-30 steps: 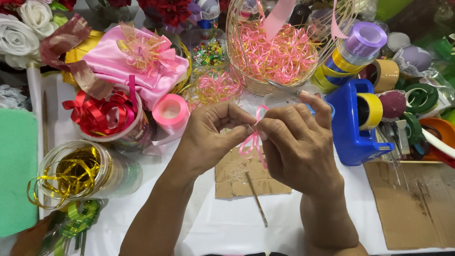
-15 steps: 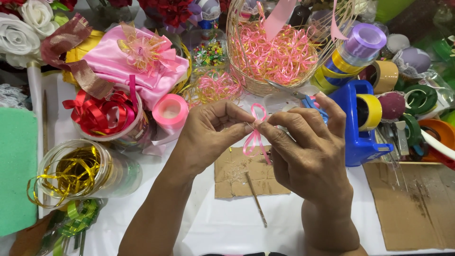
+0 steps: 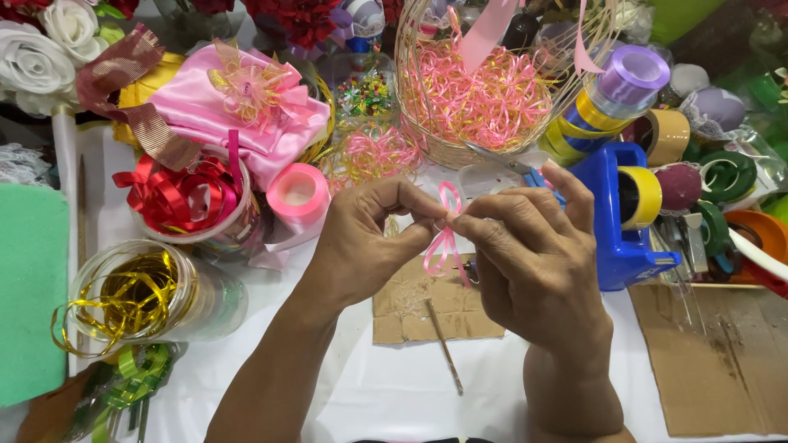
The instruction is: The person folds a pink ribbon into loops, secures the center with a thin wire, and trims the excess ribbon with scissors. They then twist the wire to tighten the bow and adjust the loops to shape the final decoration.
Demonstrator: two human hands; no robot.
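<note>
Both of my hands meet above the middle of the white table. My left hand [image 3: 369, 238] and my right hand [image 3: 525, 254] pinch a thin pink ribbon [image 3: 445, 234] between thumbs and forefingers. The ribbon is folded into small loops, one standing above my fingertips and others hanging below. Under my hands lies a small square of brown cardboard [image 3: 410, 308] with a thin wooden stick [image 3: 445, 357] across it.
A wicker basket [image 3: 443, 148] of pink ribbon curls stands behind my hands, a blue tape dispenser [image 3: 616, 238] with a yellow roll to the right. A pink ribbon roll [image 3: 298, 194], clear tubs of red and gold ribbon [image 3: 131, 299], green foam [image 3: 29, 303], cardboard sheet [image 3: 722, 361].
My hands have risen slightly from the cardboard and turned. The pink ribbon, mostly hidden between my fingers earlier, now shows a loop standing above my fingertips.
</note>
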